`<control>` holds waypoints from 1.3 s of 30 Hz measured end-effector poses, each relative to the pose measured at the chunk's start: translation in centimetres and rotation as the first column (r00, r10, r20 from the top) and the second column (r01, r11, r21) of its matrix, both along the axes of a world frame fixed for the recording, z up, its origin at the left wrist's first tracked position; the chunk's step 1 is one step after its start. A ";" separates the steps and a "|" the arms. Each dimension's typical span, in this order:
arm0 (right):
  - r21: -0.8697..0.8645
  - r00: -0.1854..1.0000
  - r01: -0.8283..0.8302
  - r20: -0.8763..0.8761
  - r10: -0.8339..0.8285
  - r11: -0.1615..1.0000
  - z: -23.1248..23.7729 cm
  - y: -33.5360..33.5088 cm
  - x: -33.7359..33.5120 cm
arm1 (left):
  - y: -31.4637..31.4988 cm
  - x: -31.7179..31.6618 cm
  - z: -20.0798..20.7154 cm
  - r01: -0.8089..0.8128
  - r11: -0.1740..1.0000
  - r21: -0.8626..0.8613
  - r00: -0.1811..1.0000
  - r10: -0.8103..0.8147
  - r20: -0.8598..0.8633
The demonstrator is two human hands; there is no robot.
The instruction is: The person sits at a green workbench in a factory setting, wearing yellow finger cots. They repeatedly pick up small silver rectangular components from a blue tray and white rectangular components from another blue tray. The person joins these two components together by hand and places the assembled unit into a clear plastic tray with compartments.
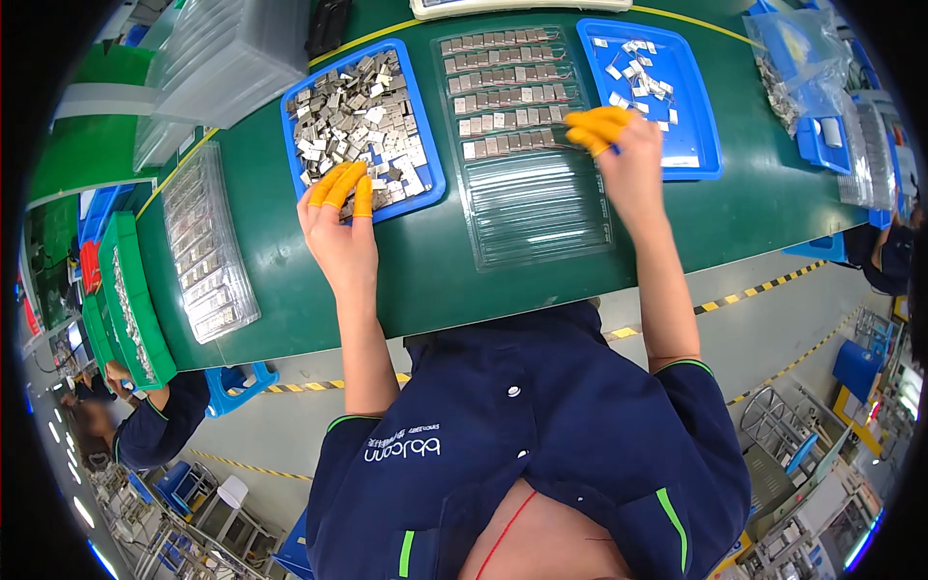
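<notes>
My left hand wears yellow finger covers and reaches over the near edge of a blue tray. Its fingers are slightly apart, their tips among small silver rectangular metal parts heaped there. My right hand, also with yellow finger covers, is pinched closed at the right end of the fifth row of a clear ribbed plastic tray. What sits between those fingertips is too small to make out. Several rows of metal parts with thin wires fill the clear tray's far half; its near grooves hold nothing.
To the right, another blue tray holds small white pieces with wires. A filled clear tray and a green bin stand left, near stacked clear trays. Bagged parts lie far right. Another person's arm shows at left.
</notes>
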State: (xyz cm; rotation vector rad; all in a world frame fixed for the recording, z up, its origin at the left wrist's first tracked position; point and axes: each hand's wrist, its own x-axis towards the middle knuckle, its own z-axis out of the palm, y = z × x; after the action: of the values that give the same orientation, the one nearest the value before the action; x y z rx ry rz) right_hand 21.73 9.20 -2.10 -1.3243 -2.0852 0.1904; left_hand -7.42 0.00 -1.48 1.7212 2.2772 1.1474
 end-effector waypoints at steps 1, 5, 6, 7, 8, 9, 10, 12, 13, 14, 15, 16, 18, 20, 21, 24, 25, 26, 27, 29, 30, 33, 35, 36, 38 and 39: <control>0.027 0.998 0.058 -0.003 -0.058 0.998 0.5 0.5 0.7 | 0.2 0.0 0.5 0.014 0.999 -0.034 1.000 -0.014 -0.020; -0.110 0.960 0.280 0.060 -0.275 0.954 0.8 1.5 3.8 | 1.0 -0.4 1.4 0.069 0.987 -0.148 0.996 -0.077 -0.047; -0.146 0.949 0.312 0.088 -0.302 0.939 1.0 1.2 4.2 | 1.3 -0.7 1.1 0.067 0.986 -0.152 0.992 -0.082 -0.094; -0.181 0.937 0.345 0.118 -0.328 0.921 1.1 1.1 4.4 | 1.6 -1.2 0.6 0.065 0.986 -0.155 0.986 -0.087 -0.142; -0.224 0.936 0.350 0.101 -0.336 0.909 1.1 1.1 4.4 | 1.8 -1.5 0.3 0.062 0.986 -0.157 0.978 -0.092 -0.189; -0.267 0.935 0.355 0.087 -0.345 0.896 1.1 1.3 4.3 | 2.0 -1.4 0.5 0.065 0.983 -0.173 0.977 -0.098 -0.189; -0.309 0.932 0.359 0.072 -0.355 0.880 1.1 1.4 4.4 | 2.1 -1.3 0.8 0.069 0.980 -0.189 0.976 -0.105 -0.188; -0.299 0.923 0.384 0.095 -0.373 0.873 0.3 1.8 5.0 | 2.3 -1.0 1.1 0.098 0.972 -0.214 0.974 -0.138 -0.177; -0.295 0.918 0.395 0.106 -0.381 0.870 0.0 1.9 5.1 | 2.4 -1.0 1.1 0.124 0.967 -0.224 0.972 -0.163 -0.166; -0.294 0.918 0.395 0.103 -0.382 0.870 -0.1 1.9 5.3 | 2.5 -0.9 1.2 0.150 0.961 -0.233 0.970 -0.189 -0.155; -0.295 0.918 0.395 0.102 -0.383 0.870 0.1 1.8 5.1 | 2.5 -0.9 1.1 0.150 0.958 -0.246 0.961 -0.199 -0.190; -0.297 0.918 0.395 0.101 -0.382 0.870 0.2 1.7 5.1 | 2.5 -0.8 1.0 0.149 0.954 -0.259 0.951 -0.210 -0.225; -0.283 0.919 0.394 0.098 -0.382 0.875 -0.2 1.8 5.4 | 2.6 -0.8 1.0 0.154 0.947 -0.281 0.944 -0.225 -0.241; -0.265 0.918 0.397 0.115 -0.381 0.878 -0.3 1.8 5.5 | 2.8 -0.8 1.1 0.167 0.940 -0.298 0.951 -0.233 -0.204; -0.254 0.917 0.399 0.134 -0.377 0.881 0.1 1.8 5.2 | 2.8 -0.7 1.4 0.162 0.940 -0.300 0.958 -0.223 -0.179; -0.246 0.898 0.432 0.206 -0.389 0.868 0.4 1.7 4.5 | 2.8 -0.1 2.1 0.146 0.937 -0.317 0.987 -0.159 -0.014; -0.247 0.889 0.446 0.231 -0.395 0.860 0.4 1.6 4.4 | 2.8 0.0 2.2 0.141 0.933 -0.332 0.989 -0.114 0.099; -0.236 0.886 0.452 0.228 -0.403 0.860 0.4 1.6 4.4 | 2.8 0.1 2.2 0.138 0.928 -0.346 0.975 -0.066 0.211; -0.227 0.883 0.458 0.226 -0.411 0.859 0.3 1.4 4.4 | 2.7 -0.1 2.1 0.157 0.936 -0.316 0.960 -0.070 0.270; -0.201 0.881 0.464 0.207 -0.425 0.863 0.2 1.1 4.2 | 2.5 -0.5 1.6 0.191 0.948 -0.253 0.919 -0.082 0.386; -0.183 0.882 0.463 0.188 -0.432 0.867 0.3 1.0 3.8 | 2.5 -0.7 1.3 0.197 0.961 -0.191 0.855 -0.073 0.513; -0.156 0.887 0.458 0.144 -0.439 0.875 0.1 0.9 3.7 | 2.4 -0.8 0.9 0.186 0.982 -0.040 0.617 -0.085 0.783; -0.144 0.891 0.453 0.112 -0.441 0.880 -0.1 0.8 3.9 | 2.4 -0.4 1.4 0.187 0.982 0.015 0.489 -0.107 0.866; -0.138 0.892 0.451 0.092 -0.442 0.882 -0.2 0.8 4.1 | 2.3 -0.3 1.4 0.188 0.982 0.017 0.483 -0.107 0.869; -0.116 0.889 0.453 0.130 -0.439 0.884 -0.1 0.7 4.1 | 2.3 -0.2 1.3 0.189 0.982 0.019 0.472 -0.108 0.875; -0.099 0.881 0.457 0.187 -0.435 0.884 0.1 0.5 4.1 | 2.2 -0.1 0.9 0.187 0.981 0.043 0.489 -0.131 0.862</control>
State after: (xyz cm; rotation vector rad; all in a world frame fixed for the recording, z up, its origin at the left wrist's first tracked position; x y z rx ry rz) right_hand 25.80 9.73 -1.98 -1.9257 -1.8516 0.0292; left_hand -7.53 2.24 -0.54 0.9028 1.4388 1.4250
